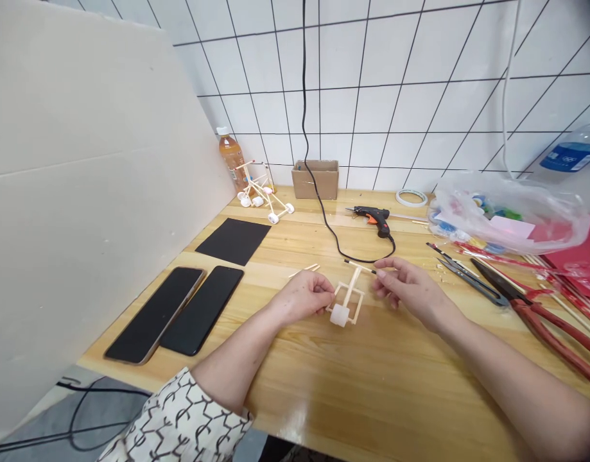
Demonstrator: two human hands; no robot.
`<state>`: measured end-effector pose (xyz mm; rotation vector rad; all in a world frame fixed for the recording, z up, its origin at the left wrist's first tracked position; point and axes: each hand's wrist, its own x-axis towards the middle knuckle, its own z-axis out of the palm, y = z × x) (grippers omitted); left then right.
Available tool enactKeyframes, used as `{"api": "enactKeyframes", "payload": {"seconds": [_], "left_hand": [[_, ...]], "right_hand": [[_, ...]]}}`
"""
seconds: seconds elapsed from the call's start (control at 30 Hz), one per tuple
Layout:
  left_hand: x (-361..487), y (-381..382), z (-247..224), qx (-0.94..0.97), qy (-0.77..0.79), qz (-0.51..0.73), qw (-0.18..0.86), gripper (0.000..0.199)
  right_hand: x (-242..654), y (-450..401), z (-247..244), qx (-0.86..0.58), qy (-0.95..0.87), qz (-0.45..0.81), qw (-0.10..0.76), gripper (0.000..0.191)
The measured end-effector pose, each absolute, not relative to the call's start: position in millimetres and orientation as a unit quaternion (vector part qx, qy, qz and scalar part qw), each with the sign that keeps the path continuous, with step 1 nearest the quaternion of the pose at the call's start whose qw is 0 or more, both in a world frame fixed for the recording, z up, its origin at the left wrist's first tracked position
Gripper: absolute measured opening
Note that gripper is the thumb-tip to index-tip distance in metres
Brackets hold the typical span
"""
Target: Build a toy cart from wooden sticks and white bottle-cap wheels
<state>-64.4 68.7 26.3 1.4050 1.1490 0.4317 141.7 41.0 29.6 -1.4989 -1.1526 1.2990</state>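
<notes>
My left hand (308, 296) pinches the left side of a small wooden stick frame (355, 292) that has a white foam piece (339, 314) at its near end. At the frame's far end a thin stick with dark tips (359, 265) lies crosswise. The fingers of my right hand (395, 282) are closed on the right tip of that thin stick. Two short loose sticks (304, 270) lie on the table just beyond my left hand.
Beyond my hands lie a glue gun (374, 217) with its cord, a cardboard box (316, 179) and a tape roll (411, 197). Two phones (153, 314) and black paper (234, 240) are left; tweezers (472, 280), red-handled scissors (540, 314) and a plastic bag (511, 212) right.
</notes>
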Motion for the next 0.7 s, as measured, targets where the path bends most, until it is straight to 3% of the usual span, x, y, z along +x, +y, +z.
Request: {"api": "enactKeyframes", "payload": {"seconds": [0.27,0.7], "left_hand": [[-61.2,67.6,21.5,0.6,0.534,0.179,0.569,0.004],[-53.6,63.0,13.4,0.623,0.529,0.214,0.535,0.014]], "right_hand": [[142.0,33.8,10.9,-0.576,-0.623,0.431,0.306,0.02],[124.9,19.3,10.0,-0.554,-0.689,0.38,0.271,0.027]]}}
